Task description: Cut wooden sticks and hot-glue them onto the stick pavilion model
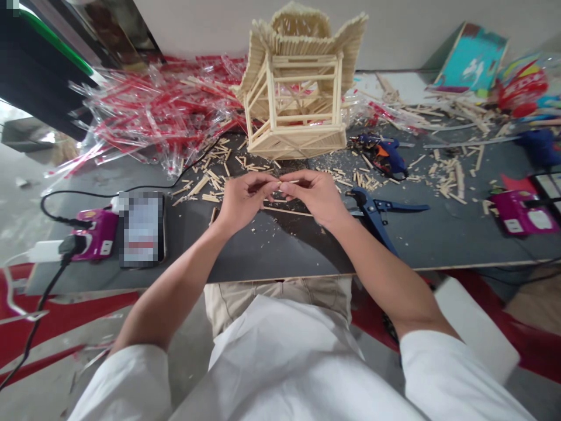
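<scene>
Left hand: fingers and thumb pinched together, left hand [241, 200] gripping one end of a skinny wooden stick [294, 181]
Right hand: same deal, right hand [316, 194] pinching that stick too, fingertips almost meeting
Where the stick is: up between both hands, right in front of the little house
House: wooden model [305, 65], open frame of pale sticks, ribbed roof flaring up at the corners
Loose strip: long thin wood strip [289, 210] flat on the table under the hands
Mess: chopped wood offcuts [368, 180] and crumbs all over the dark grey tabletop [272, 257]
Wrappers: crinkly clear-and-red plastic heap [162, 111], left of the house
Writing: red bag [523, 88] has pale lettering, too blurry for me; phone [142, 228] screen is pixelated
Panel: teal panel [471, 58] with a white shape
In the way: blue cutter [372, 209] right beside the right forearm; blue glue gun [392, 158] behind it
Power: magenta blocks [523, 213] at both ends
</scene>
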A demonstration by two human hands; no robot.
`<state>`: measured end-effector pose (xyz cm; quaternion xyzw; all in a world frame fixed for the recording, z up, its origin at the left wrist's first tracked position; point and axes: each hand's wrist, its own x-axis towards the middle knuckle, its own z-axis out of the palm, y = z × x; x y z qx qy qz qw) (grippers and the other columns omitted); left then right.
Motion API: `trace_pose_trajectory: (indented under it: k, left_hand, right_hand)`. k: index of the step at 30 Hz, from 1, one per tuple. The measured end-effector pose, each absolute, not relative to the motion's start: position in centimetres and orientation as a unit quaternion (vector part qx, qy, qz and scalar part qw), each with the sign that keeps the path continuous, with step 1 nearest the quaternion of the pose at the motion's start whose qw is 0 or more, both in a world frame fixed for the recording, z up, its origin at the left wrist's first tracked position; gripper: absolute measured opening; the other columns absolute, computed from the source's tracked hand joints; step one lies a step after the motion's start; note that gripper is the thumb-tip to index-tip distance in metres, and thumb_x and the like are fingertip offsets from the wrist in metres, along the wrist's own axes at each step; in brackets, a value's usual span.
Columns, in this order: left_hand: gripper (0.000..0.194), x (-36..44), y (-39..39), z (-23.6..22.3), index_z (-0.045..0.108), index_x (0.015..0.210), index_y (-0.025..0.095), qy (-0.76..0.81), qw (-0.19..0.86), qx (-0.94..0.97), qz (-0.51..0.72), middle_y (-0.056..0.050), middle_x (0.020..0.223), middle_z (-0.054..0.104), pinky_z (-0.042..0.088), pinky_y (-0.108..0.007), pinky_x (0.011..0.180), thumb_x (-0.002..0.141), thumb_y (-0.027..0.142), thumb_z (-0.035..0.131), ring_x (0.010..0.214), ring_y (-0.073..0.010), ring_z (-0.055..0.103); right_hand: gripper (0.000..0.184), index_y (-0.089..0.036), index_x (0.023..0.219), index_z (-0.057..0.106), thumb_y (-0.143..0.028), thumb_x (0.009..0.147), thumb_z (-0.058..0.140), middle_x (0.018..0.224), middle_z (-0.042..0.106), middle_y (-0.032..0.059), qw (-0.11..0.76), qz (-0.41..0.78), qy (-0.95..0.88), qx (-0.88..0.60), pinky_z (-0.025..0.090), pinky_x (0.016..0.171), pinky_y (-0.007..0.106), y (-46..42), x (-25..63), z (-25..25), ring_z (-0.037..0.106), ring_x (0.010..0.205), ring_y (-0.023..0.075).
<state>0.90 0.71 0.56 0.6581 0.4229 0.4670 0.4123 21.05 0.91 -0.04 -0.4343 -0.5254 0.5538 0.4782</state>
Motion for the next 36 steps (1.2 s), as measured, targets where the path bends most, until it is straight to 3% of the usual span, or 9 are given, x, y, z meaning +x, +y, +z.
trace_pose_trajectory:
  k: [5, 11, 17, 25, 36]
  left_hand:
    - [0.022, 0.58, 0.80, 0.44, 0.082, 0.096, 0.019, 0.426, 0.399, 0.664, 0.467, -0.003, 0.082, 0.078, 0.054, -0.019, 0.054, 0.094, 0.042, 0.080, 0.065, -0.0124, 0.071]
    - [0.027, 0.65, 1.10, 0.11, 0.083, 0.099, 0.019, 0.420, 0.441, 0.636, 0.475, -0.005, 0.084, 0.079, 0.055, -0.020, 0.051, 0.089, 0.044, 0.084, 0.066, -0.0142, 0.072]
    - [0.024, 0.67, 1.20, 0.01, 0.083, 0.099, 0.017, 0.413, 0.450, 0.644, 0.461, -0.006, 0.083, 0.078, 0.052, -0.019, 0.048, 0.093, 0.040, 0.079, 0.063, -0.0125, 0.070]
    - [0.026, 0.72, 1.08, 0.58, 0.082, 0.096, 0.016, 0.409, 0.476, 0.634, 0.452, -0.004, 0.073, 0.074, 0.052, -0.020, 0.048, 0.090, 0.042, 0.081, 0.060, -0.0121, 0.066]
    - [0.031, 0.57, 1.06, 0.68, 0.081, 0.101, 0.015, 0.413, 0.500, 0.631, 0.425, -0.006, 0.080, 0.077, 0.052, -0.019, 0.048, 0.091, 0.044, 0.081, 0.061, -0.0117, 0.067]
  right_hand:
    - [0.037, -0.022, 0.094, 0.085, -0.050, 0.073, 0.095, 0.082, 0.080, 0.0021, 0.482, 0.558, -0.512, -0.440, 0.064, 0.069, 0.032, 0.69, 20.73, 0.16, 0.072, 0.067, 0.0149]
    - [0.034, -0.021, 0.093, 0.082, -0.047, 0.075, 0.094, 0.080, 0.079, 0.0017, 0.483, 0.589, -0.491, -0.423, 0.065, 0.073, 0.031, 0.49, 20.73, 0.69, 0.073, 0.071, 0.0142]
    - [0.031, -0.021, 0.089, 0.080, -0.041, 0.074, 0.097, 0.078, 0.078, -0.0006, 0.483, 0.648, -0.447, -0.383, 0.064, 0.074, 0.025, 0.65, 20.78, 0.57, 0.072, 0.071, 0.0108]
    - [0.033, -0.020, 0.090, 0.079, -0.042, 0.073, 0.097, 0.081, 0.078, 0.0003, 0.476, 0.650, -0.449, -0.386, 0.065, 0.077, 0.026, 0.69, 20.84, 0.46, 0.072, 0.072, 0.0108]
    - [0.035, -0.020, 0.089, 0.081, -0.044, 0.072, 0.098, 0.081, 0.078, 0.0010, 0.474, 0.643, -0.452, -0.398, 0.066, 0.077, 0.027, 0.74, 20.80, 0.61, 0.073, 0.073, 0.0118]
